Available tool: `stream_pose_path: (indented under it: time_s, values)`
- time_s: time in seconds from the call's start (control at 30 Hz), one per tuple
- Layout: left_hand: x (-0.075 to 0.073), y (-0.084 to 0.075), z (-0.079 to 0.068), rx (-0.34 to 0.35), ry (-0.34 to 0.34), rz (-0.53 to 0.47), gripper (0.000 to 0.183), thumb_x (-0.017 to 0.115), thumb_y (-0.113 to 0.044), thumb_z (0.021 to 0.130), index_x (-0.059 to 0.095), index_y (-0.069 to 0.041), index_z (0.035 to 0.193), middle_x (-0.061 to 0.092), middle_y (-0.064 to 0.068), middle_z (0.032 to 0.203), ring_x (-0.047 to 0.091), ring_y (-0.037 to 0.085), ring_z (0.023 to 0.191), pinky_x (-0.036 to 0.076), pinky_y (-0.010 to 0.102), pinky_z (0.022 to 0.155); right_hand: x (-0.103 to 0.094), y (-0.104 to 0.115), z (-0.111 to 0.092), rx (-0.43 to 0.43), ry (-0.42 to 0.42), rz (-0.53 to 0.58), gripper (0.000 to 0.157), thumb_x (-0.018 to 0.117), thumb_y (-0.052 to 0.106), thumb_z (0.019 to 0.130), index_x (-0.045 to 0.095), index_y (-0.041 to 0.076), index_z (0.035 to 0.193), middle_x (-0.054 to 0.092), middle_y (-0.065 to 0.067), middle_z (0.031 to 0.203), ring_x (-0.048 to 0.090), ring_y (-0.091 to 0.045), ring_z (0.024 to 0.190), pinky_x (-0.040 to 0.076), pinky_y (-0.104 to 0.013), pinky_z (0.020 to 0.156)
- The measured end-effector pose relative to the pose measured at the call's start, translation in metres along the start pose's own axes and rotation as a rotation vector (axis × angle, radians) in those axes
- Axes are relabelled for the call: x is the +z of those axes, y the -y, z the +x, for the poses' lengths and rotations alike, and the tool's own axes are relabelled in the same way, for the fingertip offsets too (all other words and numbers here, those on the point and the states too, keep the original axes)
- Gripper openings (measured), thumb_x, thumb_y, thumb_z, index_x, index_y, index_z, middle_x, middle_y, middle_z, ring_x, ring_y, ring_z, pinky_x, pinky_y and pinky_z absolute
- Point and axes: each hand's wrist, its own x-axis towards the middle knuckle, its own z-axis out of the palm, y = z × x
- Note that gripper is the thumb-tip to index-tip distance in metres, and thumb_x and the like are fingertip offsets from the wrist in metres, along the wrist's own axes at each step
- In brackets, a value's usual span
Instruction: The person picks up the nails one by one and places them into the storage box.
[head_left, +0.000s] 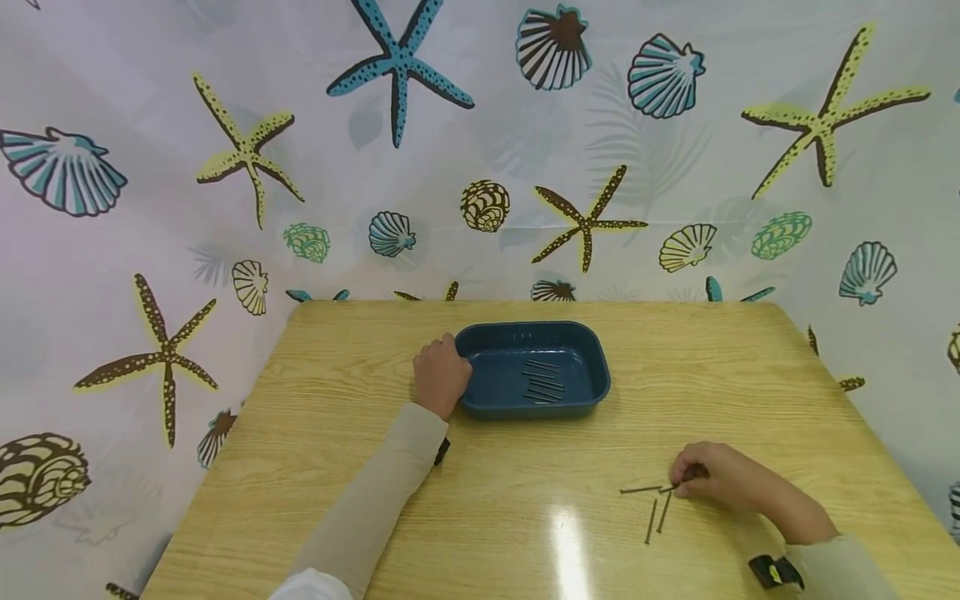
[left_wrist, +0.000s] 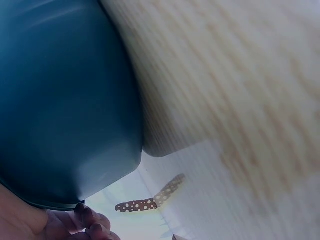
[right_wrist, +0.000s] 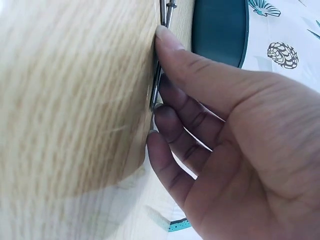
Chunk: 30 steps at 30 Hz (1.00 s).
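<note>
My left hand (head_left: 441, 375) grips the left rim of a dark blue rectangular tray (head_left: 532, 412). In the left wrist view, its fingers (left_wrist: 91, 218) curl at the rim. Inside the tray, several thin dark nails (head_left: 543, 390) lie roughly side by side. On the right of the table, my right hand (head_left: 723, 477) is down at the wood, thumb and fingertips pinching a nail (right_wrist: 156, 87). The fingers partly hide this nail. Just left of these fingertips lie loose nails: one nearly level (head_left: 639, 490) and two pointing toward the front edge (head_left: 650, 523).
A light wood table (head_left: 360, 367) carries everything. Behind it and along both sides hangs a white curtain (head_left: 450, 258) printed with shells and starfish. The tray stands near the table's back, left of the loose nails. Light glares off the front middle.
</note>
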Motion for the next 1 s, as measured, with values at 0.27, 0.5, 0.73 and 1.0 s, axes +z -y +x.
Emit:
stream_pose_path:
  time_s: [0.27, 0.5, 0.73, 1.0]
  values:
    - [-0.0020, -0.0013, 0.0004, -0.010, 0.023, -0.012, 0.025, 0.048, -0.013, 0.086, 0.060, -0.001, 0.104, 0.060, 0.016, 0.090, 0.057, 0.035, 0.083, 0.044, 0.049, 0.077, 0.0008, -0.0001, 0.0007, 0.017, 0.013, 0.020, 0.011, 0.068, 0.023, 0.083, 0.063, 0.014, 0.086, 0.059, 0.005, 0.082, 0.051, -0.004, 0.071, 0.045, -0.024, 0.062]
    - [-0.0018, -0.0014, 0.0004, 0.000, 0.015, -0.003, 0.025, 0.048, -0.013, 0.086, 0.060, -0.002, 0.105, 0.060, 0.015, 0.090, 0.057, 0.034, 0.081, 0.045, 0.049, 0.076, 0.0025, -0.0016, 0.0017, 0.011, 0.027, 0.022, 0.008, 0.065, 0.020, 0.085, 0.061, 0.013, 0.085, 0.056, 0.006, 0.078, 0.047, -0.002, 0.066, 0.042, -0.024, 0.058]
    - [0.0001, 0.0004, 0.0009, -0.003, 0.007, -0.015, 0.022, 0.048, -0.012, 0.086, 0.061, -0.002, 0.101, 0.060, 0.015, 0.087, 0.057, 0.034, 0.080, 0.045, 0.049, 0.075, 0.0043, -0.0013, 0.0023, -0.022, -0.001, -0.002, 0.009, 0.061, 0.019, 0.089, 0.060, 0.011, 0.086, 0.054, 0.006, 0.077, 0.044, -0.002, 0.065, 0.040, -0.023, 0.056]
    - [-0.0006, -0.0001, 0.0011, -0.010, 0.014, 0.000, 0.022, 0.048, -0.012, 0.086, 0.060, -0.002, 0.101, 0.060, 0.015, 0.088, 0.058, 0.034, 0.081, 0.045, 0.049, 0.076, 0.0050, 0.0042, 0.0012, 0.022, -0.096, -0.053, 0.008, 0.055, 0.019, 0.093, 0.057, 0.012, 0.091, 0.054, 0.005, 0.083, 0.046, -0.003, 0.072, 0.042, -0.024, 0.063]
